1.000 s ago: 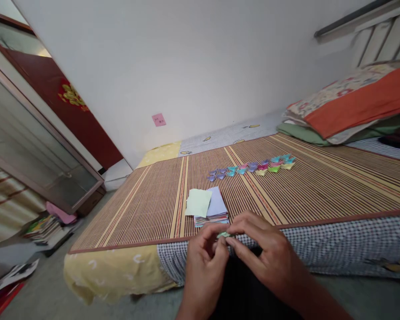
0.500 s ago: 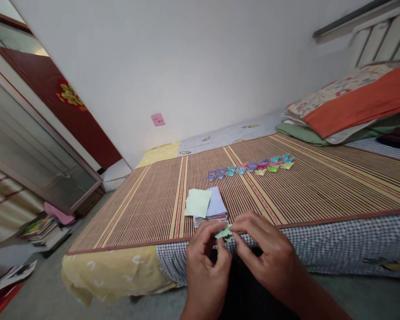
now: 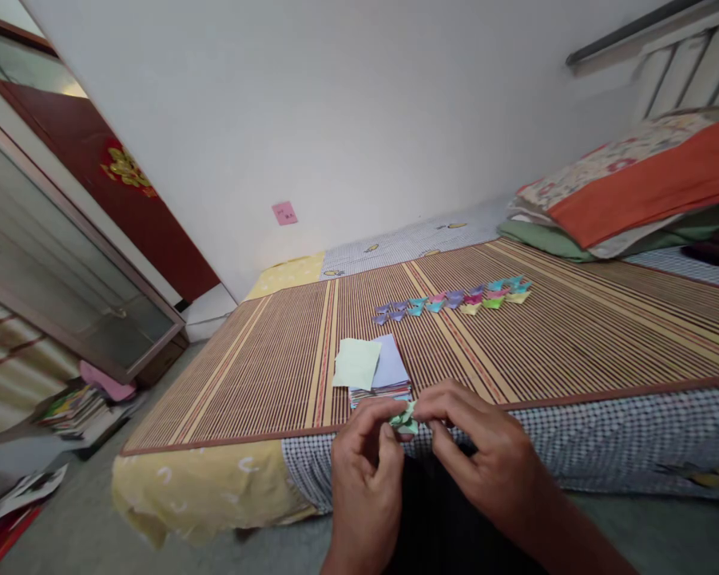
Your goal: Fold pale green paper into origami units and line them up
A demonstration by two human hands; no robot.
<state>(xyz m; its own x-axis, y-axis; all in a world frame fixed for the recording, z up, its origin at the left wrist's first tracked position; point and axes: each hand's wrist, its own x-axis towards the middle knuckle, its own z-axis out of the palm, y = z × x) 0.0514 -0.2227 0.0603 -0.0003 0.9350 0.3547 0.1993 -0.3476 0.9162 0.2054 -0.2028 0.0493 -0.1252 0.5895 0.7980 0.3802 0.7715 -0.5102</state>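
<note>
A small piece of folded light green paper (image 3: 406, 418) is pinched between my two hands, in front of the bed's near edge. My left hand (image 3: 368, 471) grips its left side between thumb and index finger. On its right side, the fingertips of my right hand (image 3: 476, 439) close on the paper's edge. Just beyond my hands is a stack of coloured paper squares (image 3: 389, 363), lavender on top, with a loose pale green sheet (image 3: 357, 363) lying partly over it. Farther back, several folded paper boats (image 3: 454, 299) in purple, blue, pink, green and yellow stand in two rows.
A striped bamboo mat (image 3: 264, 359) covers the bed, over a checked and yellow sheet (image 3: 216, 487). Folded bedding with an orange band (image 3: 653, 196) is piled at the right. Books (image 3: 75, 411) are stacked at the left, and a pink note (image 3: 284, 213) is on the wall.
The green paper has turned and opened a little in my fingers, showing more of its folds. My left thumb has shifted slightly left and my right thumb has moved away from the paper.
</note>
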